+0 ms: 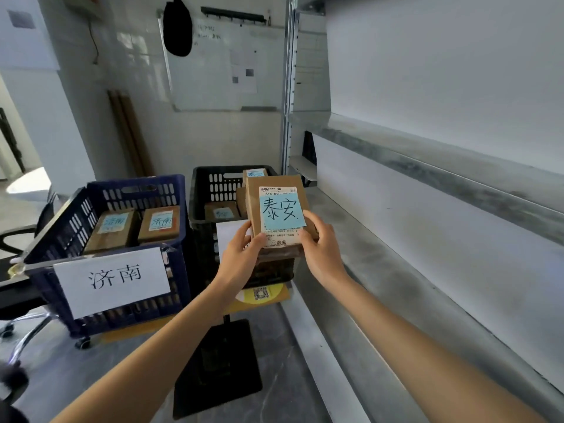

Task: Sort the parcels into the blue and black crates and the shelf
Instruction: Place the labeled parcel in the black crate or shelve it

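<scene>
I hold a brown cardboard parcel (pixel 279 209) with a white label and a blue handwritten note, raised in front of the black crate (pixel 204 203). My left hand (pixel 244 248) grips its lower left corner and my right hand (pixel 320 239) grips its lower right edge. The black crate holds two other parcels (pixel 221 210), partly hidden behind the held one. To its left the blue crate (pixel 100 227) carries a white paper sign and holds two brown parcels (pixel 160 222) with blue notes. The metal shelf (pixel 381 264) runs along the right.
A black floor stand (pixel 219 367) sits under my arms. An office chair's base (pixel 18 331) is at the far left. A whiteboard (pixel 225 65) hangs on the back wall, and cardboard tubes (pixel 131 132) lean beside it.
</scene>
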